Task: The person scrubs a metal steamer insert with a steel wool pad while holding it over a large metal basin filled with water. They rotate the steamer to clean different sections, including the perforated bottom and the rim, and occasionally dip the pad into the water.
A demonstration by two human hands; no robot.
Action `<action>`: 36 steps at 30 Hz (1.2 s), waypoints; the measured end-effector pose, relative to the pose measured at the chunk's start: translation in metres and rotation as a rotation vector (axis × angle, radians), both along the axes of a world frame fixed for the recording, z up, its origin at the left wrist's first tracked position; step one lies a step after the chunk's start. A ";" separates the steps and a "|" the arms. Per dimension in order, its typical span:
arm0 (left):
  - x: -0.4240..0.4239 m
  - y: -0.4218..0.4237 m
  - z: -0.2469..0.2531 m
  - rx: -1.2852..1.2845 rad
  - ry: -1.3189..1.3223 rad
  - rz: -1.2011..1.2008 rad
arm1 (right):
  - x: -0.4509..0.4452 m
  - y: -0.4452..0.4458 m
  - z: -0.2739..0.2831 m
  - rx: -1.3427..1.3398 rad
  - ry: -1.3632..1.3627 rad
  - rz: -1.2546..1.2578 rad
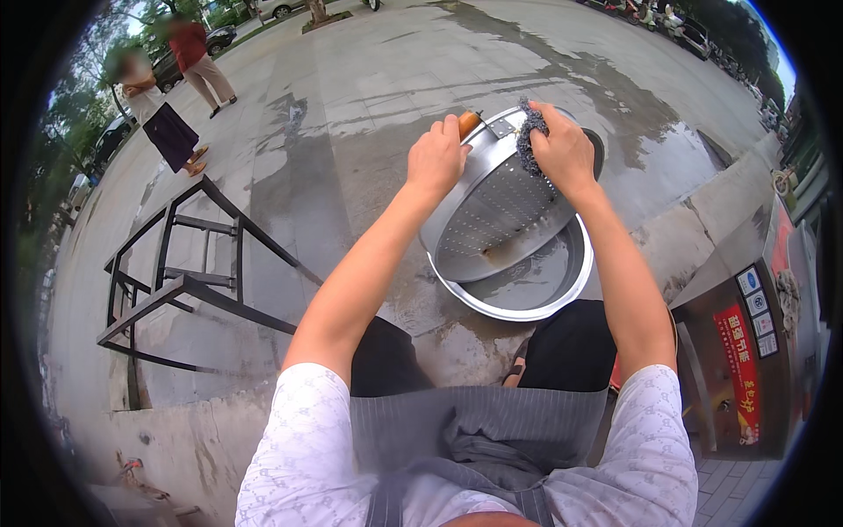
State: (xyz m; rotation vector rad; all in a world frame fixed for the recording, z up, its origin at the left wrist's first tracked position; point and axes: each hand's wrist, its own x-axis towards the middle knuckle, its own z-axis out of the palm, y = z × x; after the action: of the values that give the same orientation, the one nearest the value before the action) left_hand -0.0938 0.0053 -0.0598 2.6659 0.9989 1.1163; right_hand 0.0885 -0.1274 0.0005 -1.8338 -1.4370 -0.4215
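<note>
My left hand [437,153] is closed around the wooden handle [469,124] of a round metal steamer tray [500,204], whose bottom is full of small holes. The tray leans at a tilt in a wide metal basin [510,313] holding some water. A brown stain shows low on its perforated side. In my right hand [560,143] is a grey metal-mesh scouring pad [530,139], pressed against the tray's upper rim beside the riveted handle bracket [502,128]. My knees are on the near side of the basin.
A black metal frame [204,283] stands on the wet pavement to the left. At the right is a stainless-steel steamer cabinet [711,382] bearing a red printed strip. A low concrete ledge [691,230] runs behind it. Two people [197,59] stand at the upper left, near parked cars.
</note>
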 end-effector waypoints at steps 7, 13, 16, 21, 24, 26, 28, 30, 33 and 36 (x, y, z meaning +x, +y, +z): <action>0.030 0.013 0.025 -0.176 0.099 -0.038 | 0.000 -0.006 -0.038 0.148 0.046 0.110; 0.030 0.007 0.061 -0.930 0.146 -0.332 | 0.010 -0.005 -0.039 0.125 -0.056 0.068; 0.030 0.015 0.059 -1.316 0.171 -0.573 | 0.011 -0.004 -0.039 0.145 -0.084 0.039; 0.015 0.043 0.049 -1.709 0.201 -0.852 | -0.002 0.001 -0.041 0.100 -0.048 0.071; 0.013 0.029 0.051 -1.355 0.116 -0.589 | -0.011 0.010 -0.042 0.044 -0.059 0.080; 0.020 0.012 0.049 -0.928 0.041 -0.439 | -0.005 0.009 -0.046 0.092 -0.074 0.107; 0.027 -0.007 0.051 -0.489 0.093 -0.218 | -0.003 0.006 -0.045 0.105 -0.091 0.134; 0.026 -0.009 0.036 -0.256 0.103 -0.160 | -0.006 0.004 -0.044 0.032 -0.074 0.148; 0.018 -0.004 0.001 0.152 -0.002 -0.071 | -0.018 0.011 -0.049 -0.012 -0.071 0.173; 0.024 -0.004 -0.003 0.321 -0.097 -0.087 | -0.008 0.013 -0.051 0.058 -0.114 0.228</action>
State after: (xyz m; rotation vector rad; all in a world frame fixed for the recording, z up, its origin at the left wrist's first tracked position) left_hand -0.0696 0.0014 -0.0627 2.8262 0.7336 1.4817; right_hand 0.0801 -0.1147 -0.0508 -1.5991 -1.6722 -0.4526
